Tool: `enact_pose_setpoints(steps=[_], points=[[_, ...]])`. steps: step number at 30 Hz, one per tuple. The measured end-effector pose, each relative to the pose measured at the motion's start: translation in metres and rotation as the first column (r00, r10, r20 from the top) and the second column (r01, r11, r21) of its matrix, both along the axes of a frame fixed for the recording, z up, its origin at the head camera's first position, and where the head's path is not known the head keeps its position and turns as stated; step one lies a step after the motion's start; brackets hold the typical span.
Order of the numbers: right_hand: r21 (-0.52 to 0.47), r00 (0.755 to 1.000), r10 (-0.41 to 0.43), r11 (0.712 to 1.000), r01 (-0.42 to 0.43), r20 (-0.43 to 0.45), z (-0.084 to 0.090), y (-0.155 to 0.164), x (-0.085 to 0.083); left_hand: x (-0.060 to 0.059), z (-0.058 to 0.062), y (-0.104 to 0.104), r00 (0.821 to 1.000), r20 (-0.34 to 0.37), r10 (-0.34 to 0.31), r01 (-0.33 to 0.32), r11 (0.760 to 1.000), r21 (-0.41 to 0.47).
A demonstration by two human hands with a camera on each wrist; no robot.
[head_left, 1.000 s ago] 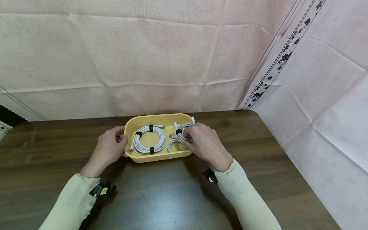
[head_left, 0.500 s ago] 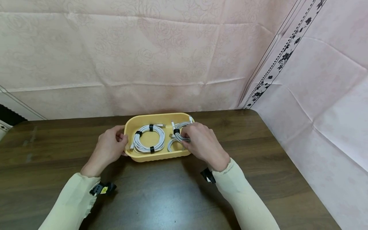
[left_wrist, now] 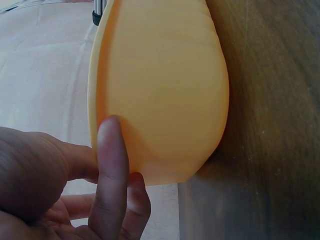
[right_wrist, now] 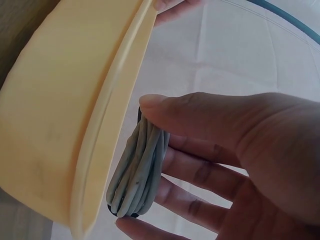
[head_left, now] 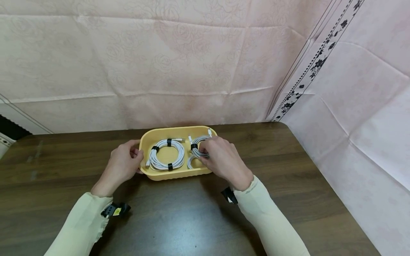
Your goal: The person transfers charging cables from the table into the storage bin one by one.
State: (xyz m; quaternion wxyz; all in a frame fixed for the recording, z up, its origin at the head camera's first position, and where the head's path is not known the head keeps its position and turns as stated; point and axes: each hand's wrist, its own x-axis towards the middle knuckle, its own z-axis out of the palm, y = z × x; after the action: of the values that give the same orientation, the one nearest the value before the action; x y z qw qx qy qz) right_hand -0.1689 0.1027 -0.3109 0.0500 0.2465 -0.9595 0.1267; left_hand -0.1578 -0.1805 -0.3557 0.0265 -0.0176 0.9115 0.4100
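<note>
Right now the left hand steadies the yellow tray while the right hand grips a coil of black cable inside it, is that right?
Not quite: the cable coil in the right hand is white, with black ties, as the head view shows. The left hand does steady the yellow tray.

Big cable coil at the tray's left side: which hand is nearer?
Left. The left hand grips the tray rim just beside the big coil; the right hand holds the smaller coil further right.
</note>
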Motion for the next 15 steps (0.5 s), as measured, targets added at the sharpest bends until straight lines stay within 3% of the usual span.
enact_pose_setpoints(steps=[15], points=[[0.01,1.0,0.01,1.0,-0.01,-0.009,-0.0026,-0.0065,-0.0011,0.0002,-0.0005,0.0001,1.0,-0.005,0.003,-0.003,1.0,-0.004]])
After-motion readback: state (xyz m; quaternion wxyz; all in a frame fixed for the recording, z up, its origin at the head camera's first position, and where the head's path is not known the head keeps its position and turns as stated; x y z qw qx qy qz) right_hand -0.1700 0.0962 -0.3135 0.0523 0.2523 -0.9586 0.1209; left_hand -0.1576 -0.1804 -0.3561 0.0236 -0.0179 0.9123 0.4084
